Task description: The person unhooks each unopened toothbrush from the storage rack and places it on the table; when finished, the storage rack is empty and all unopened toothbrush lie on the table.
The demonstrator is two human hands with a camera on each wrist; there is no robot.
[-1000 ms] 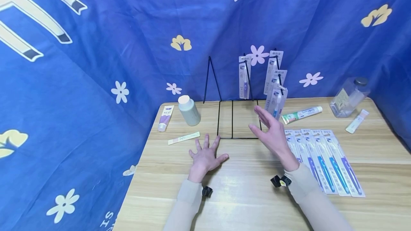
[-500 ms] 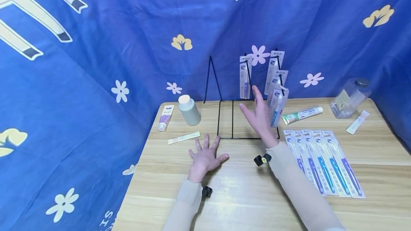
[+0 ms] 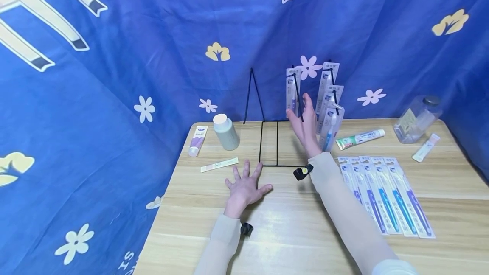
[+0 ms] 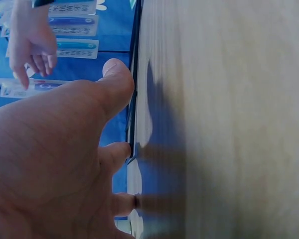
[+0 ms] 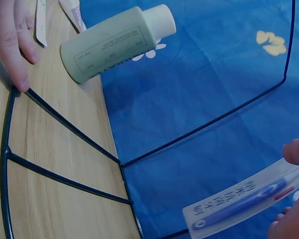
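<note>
My left hand [image 3: 244, 188] lies spread on the table, fingertips right at the front corner of the black wire rack [image 3: 277, 143]. The right hand [image 3: 304, 126] reaches over the rack's base to a packaged toothbrush [image 3: 293, 90] with a purple handle, which hangs from a hook. In the right wrist view, the thumb [image 5: 296, 151] and fingers lie on either side of this toothbrush package [image 5: 244, 201], with a gap between them. Several more packaged toothbrushes [image 3: 329, 126] hang on the hooks just right of that hand.
Several toothbrush packs [image 3: 386, 196] lie in a row at the right. Behind them are a toothpaste tube [image 3: 360, 139], a clear jar [image 3: 414, 120] and a small sachet [image 3: 425, 147]. A green-grey bottle [image 3: 226, 133], a purple-white tube [image 3: 197, 141] and a thin stick packet [image 3: 219, 164] lie left.
My right hand has moved left and away from me, from beside the right-hand toothbrushes to the one on the middle hook. The left hand has stayed in place.
</note>
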